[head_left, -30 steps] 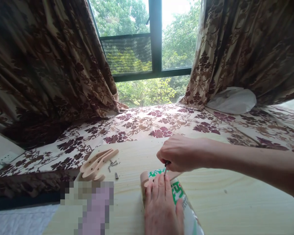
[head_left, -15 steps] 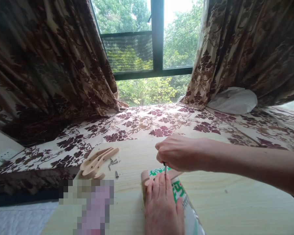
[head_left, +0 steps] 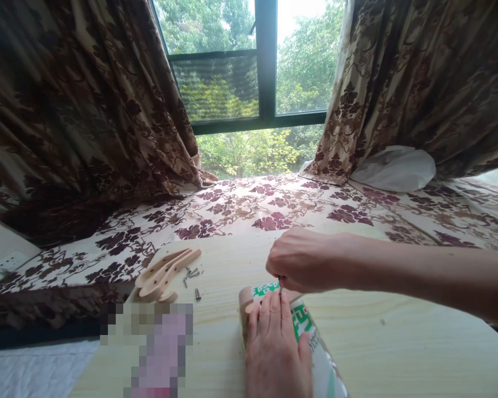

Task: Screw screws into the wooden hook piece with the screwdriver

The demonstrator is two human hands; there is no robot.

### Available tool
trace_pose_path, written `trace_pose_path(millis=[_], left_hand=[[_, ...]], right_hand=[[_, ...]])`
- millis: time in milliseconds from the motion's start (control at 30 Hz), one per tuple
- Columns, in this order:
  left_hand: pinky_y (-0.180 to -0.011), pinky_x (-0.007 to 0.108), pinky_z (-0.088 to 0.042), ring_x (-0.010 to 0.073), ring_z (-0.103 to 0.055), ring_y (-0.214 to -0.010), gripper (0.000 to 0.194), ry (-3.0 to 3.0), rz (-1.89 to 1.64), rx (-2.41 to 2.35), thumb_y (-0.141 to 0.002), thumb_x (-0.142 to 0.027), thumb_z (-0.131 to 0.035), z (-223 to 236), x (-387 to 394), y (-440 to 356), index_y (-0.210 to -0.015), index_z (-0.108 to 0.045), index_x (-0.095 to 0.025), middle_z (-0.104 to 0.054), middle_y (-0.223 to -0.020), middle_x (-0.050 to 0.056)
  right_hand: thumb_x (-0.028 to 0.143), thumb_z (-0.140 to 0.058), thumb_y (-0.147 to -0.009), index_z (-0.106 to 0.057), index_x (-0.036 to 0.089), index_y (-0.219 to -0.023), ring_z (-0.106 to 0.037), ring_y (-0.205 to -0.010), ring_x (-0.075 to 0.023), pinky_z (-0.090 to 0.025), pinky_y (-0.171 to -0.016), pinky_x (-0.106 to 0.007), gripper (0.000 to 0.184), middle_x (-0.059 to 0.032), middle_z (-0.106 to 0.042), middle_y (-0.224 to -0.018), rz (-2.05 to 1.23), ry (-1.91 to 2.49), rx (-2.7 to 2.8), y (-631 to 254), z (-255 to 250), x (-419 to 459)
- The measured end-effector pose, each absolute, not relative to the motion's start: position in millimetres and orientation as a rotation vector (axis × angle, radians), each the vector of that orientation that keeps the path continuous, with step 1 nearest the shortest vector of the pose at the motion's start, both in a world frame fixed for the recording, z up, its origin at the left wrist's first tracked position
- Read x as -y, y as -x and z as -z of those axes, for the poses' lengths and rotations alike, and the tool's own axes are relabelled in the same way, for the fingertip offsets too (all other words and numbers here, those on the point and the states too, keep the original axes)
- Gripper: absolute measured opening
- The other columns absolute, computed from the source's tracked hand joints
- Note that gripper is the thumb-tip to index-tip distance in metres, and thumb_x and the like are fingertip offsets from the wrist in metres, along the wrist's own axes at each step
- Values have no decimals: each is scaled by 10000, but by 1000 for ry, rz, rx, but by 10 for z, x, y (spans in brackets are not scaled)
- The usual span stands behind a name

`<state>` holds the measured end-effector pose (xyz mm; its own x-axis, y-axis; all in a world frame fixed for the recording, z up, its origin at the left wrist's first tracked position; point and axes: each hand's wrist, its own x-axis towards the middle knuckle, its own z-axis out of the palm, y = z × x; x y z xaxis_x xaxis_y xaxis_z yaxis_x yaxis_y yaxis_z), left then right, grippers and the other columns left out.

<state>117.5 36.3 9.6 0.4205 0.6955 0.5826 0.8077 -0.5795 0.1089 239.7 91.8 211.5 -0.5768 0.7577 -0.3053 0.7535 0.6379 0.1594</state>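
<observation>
Left hand (head_left: 276, 354) is pressing flat, thumb spread, over pale smooth wooden piece (head_left: 294, 296) on green-and-white printed pack (head_left: 302, 319), near side. Right fist (head_left: 301, 260) is pinching mostly hidden slim dark tool (head_left: 280, 278). Wood's probably light, stiff; edge grip suits.

likely home: patterned curtains (head_left: 344, 99), matching floral cover (head_left: 240, 207), window (head_left: 268, 66), wall socket (head_left: 9, 265).

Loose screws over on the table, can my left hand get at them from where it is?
Probably yes: the screws lie just left of your left hand, with nothing visible between, though it would have to lift off the wooden piece.
</observation>
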Motion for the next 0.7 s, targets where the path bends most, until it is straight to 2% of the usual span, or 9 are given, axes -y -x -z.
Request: trace_pose_path(millis=[133, 200, 267, 333, 400, 533, 700], left_hand=[[-1054, 449, -372, 259, -446, -1262, 479, 2483, 917, 1311, -900, -306, -423, -85, -371, -1169, -1329, -490, -105, -545, -1341, 112], [-1049, 454, -378, 260, -448, -1259, 483, 2478, 926, 1314, -894, -296, -429, -87, -367, -1172, -1336, -482, -106, -543, -1342, 113], [-1053, 455, -374, 259, -442, -1264, 485, 2474, 918, 1327, -896, -295, -428, -97, -357, -1179, -1341, -476, -108, -538, -1347, 113], [-1064, 449, -360, 257, -430, -1273, 483, 2468, 900, 1349, -901, -300, -423, -113, -346, -1188, -1342, -476, -110, -532, -1354, 110], [-1076, 440, -345, 255, -426, -1274, 480, 2472, 883, 1363, -907, -308, -418, -135, -337, -1193, -1339, -480, -108, -532, -1353, 108], [-1081, 441, -329, 259, -436, -1264, 479, 2509, 845, 1359, -917, -324, -395, -174, -333, -1188, -1327, -492, -95, -535, -1347, 118], [-1087, 440, -317, 256, -424, -1278, 478, 2528, 835, 1353, -926, -343, -389, -184, -334, -1175, -1323, -497, -99, -524, -1363, 114]], right_hand=[[296, -590, -829, -729, 126, -866, -526, -583, -149, -269, -510, -277, 223, -98, -678, -701, 28, -1388, -2456, -2415, -2089, -991], [269, -634, -789, -717, 145, -961, -538, -610, -153, -268, -516, -280, 228, -86, -695, -760, 45, -1344, -2464, -2440, -2132, -989], [160, -622, -773, -700, 165, -998, -527, -614, -139, -256, -515, -280, 238, -69, -701, -819, 37, -1272, -2491, -2467, -2183, -955], [62, -553, -795, -698, 157, -923, -490, -584, -116, -240, -504, -282, 215, -62, -689, -822, 0, -1210, -2511, -2485, -2214, -912], [36, -516, -821, -688, 139, -829, -444, -551, -102, -228, -491, -283, 201, -64, -674, -795, -29, -1178, -2522, -2485, -2213, -880], [64, -534, -819, -689, 127, -796, -390, -513, -101, -214, -484, -289, 168, -63, -657, -709, -73, -1211, -2494, -2455, -2146, -868], [189, -577, -786, -716, 155, -787, -331, -471, -108, -211, -474, -282, 143, -53, -639, -619, -83, -1331, -2480, -2511, -2101, -907]])
